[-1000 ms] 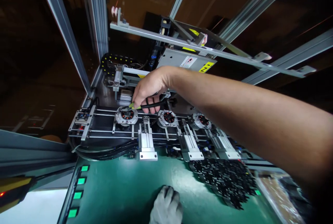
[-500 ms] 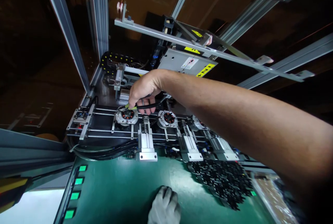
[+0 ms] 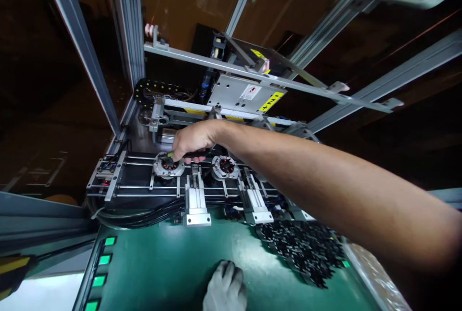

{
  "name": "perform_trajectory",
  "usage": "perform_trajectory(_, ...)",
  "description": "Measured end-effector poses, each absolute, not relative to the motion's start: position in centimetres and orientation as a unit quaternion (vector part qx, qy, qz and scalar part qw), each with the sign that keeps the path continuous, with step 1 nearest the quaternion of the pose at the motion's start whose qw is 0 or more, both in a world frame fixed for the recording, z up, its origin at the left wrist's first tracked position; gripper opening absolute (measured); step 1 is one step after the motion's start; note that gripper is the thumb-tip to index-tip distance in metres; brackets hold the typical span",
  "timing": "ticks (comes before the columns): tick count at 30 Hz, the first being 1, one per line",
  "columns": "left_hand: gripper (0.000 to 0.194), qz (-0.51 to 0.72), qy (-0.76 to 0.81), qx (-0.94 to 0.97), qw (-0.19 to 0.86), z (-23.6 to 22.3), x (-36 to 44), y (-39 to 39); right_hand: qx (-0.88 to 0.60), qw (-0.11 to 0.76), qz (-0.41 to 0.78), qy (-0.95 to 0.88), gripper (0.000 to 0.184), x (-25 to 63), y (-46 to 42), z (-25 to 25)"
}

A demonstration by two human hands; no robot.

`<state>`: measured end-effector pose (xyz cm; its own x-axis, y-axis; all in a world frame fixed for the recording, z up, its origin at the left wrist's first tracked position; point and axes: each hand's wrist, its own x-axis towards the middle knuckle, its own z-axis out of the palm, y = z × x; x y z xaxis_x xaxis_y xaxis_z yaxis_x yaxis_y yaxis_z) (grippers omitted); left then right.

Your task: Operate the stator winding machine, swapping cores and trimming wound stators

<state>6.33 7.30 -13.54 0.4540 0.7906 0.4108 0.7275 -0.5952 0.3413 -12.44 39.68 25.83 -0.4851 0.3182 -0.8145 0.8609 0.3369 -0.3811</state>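
Observation:
My bare right hand reaches in from the right and is closed around slim pliers with black and yellow-green handles. Their front end is over the leftmost round white fixture, which holds a ring-shaped part with copper-coloured windings; the exact contact is hidden by my fingers. A second round fixture with a similar wound part sits just right of my hand. My left hand, in a grey glove, rests on the green mat with its fingers lying forward and nothing visible in it.
Silver clamp blocks stand in front of the fixtures. A pile of black parts lies at the mat's right. Black hoses run below the rails. A metal bar crosses above my forearm. Green-lit buttons line the left edge.
My right hand has tilted lower over the left fixture, with the pliers still in it. The view has shifted a little. My left hand stays on the mat.

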Motion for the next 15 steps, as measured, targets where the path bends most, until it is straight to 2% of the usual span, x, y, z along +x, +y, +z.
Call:
perform_trajectory(2, 0.051, 0.328, 0.458, 0.826, 0.039, -12.8, 5.3, 7.4, 0.375, 0.305, -0.441, 0.756, 0.013, -10.8, 39.3, 27.5)
perform_trajectory(4, 0.048, 0.36, 0.466, 0.807, 0.024, -12.1, 4.4, 7.5, 0.373, 0.295, -0.468, 0.745, 0.012, -8.3, 39.2, 29.9)
perform_trajectory(8, 0.047, 0.346, 0.448, 0.824, 0.026, -10.7, 3.0, 7.8, 0.428, 0.298, -0.489, 0.699, 0.019, -1.7, 40.0, 33.7)
perform_trajectory(12, 0.051, 0.364, 0.44, 0.821, 0.005, -9.9, 2.3, 8.0, 0.489, 0.332, -0.459, 0.663, 0.016, 4.1, 41.5, 32.2)
perform_trajectory(15, 0.048, 0.364, 0.435, 0.824, -0.011, -9.5, 2.0, 8.2, 0.519, 0.318, -0.446, 0.657, 0.015, 6.1, 42.6, 29.7)
